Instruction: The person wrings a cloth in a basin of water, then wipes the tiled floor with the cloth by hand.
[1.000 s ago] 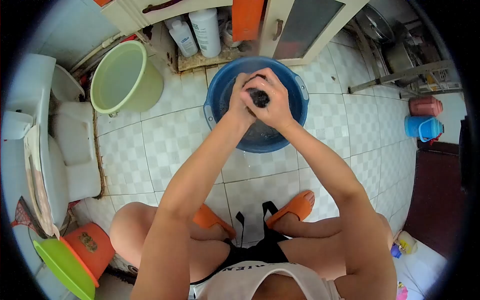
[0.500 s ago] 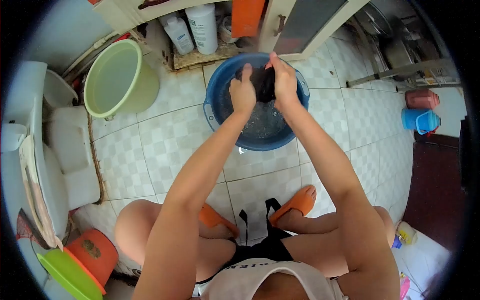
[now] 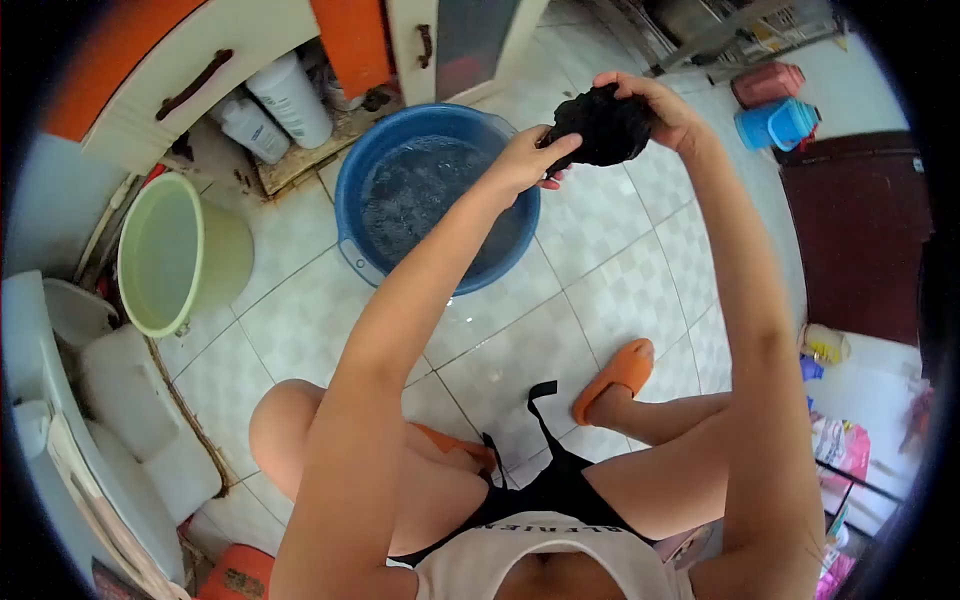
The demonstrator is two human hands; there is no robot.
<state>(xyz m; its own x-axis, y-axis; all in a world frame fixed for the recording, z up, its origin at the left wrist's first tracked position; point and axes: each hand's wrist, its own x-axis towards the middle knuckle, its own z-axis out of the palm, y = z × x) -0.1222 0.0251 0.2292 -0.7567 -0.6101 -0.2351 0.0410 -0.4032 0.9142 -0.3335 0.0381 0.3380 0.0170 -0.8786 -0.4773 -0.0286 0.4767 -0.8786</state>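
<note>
A bunched black cloth [image 3: 608,125] is held up in the air between both hands, to the right of the blue basin. My left hand [image 3: 526,163] grips its left end, thumb on top. At its right end my right hand [image 3: 655,108] is closed round it, with fingers over the top edge. The folds hide what kind of item the cloth is. Below and to the left, the blue basin [image 3: 349,205] stands on the floor with rippled, bubbly water in it. My left forearm crosses over the basin's right side.
At left stands a pale green bucket [image 3: 226,250] with water. Behind the basin are white bottles [image 3: 290,98] under a cabinet [image 3: 215,50]. A blue container [image 3: 777,124] and a red one [image 3: 767,85] sit far right. The floor is light tile [image 3: 520,345].
Both hands have lifted the black cloth out of the basin and carried it right. The camera view has turned, so the basin and bucket appear farther left.
</note>
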